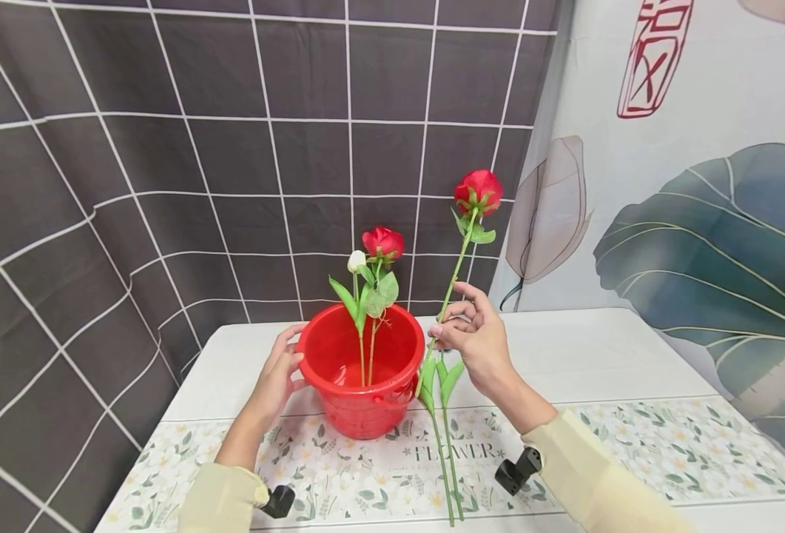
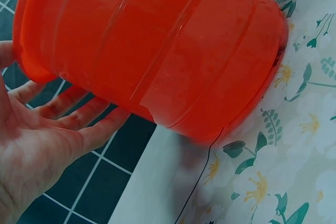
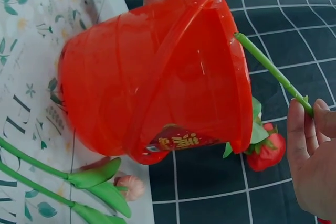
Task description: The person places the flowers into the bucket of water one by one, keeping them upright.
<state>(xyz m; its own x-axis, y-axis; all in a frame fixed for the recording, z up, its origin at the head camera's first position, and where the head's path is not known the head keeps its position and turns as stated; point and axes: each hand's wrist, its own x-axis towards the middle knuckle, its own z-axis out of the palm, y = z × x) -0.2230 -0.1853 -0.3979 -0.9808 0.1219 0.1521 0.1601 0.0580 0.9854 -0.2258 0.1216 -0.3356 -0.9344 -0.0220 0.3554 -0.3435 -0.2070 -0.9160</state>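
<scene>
A red plastic bucket (image 1: 359, 414) stands on the table with a red rose (image 1: 383, 243) and a white tulip (image 1: 356, 260) upright inside. My left hand (image 1: 275, 377) rests against the bucket's left side, its fingers (image 2: 97, 111) extended along the outer wall below the rim. To the right, my right hand (image 1: 475, 333) pinches the green stem of another red rose (image 1: 479, 192), bloom up and leaning right. The cut end of that stem (image 3: 262, 59) overlaps the bucket's rim in the right wrist view. Two green tulip stems (image 1: 447, 451) lie beside the bucket; one pink bud (image 3: 131, 187) shows.
The white table (image 1: 585, 355) carries a flower-printed runner (image 1: 632, 444) with the word FLOWER on it. Dark gridded cloth (image 1: 219, 163) hangs close behind and on the left. A leaf-printed curtain (image 1: 712, 259) hangs at the right.
</scene>
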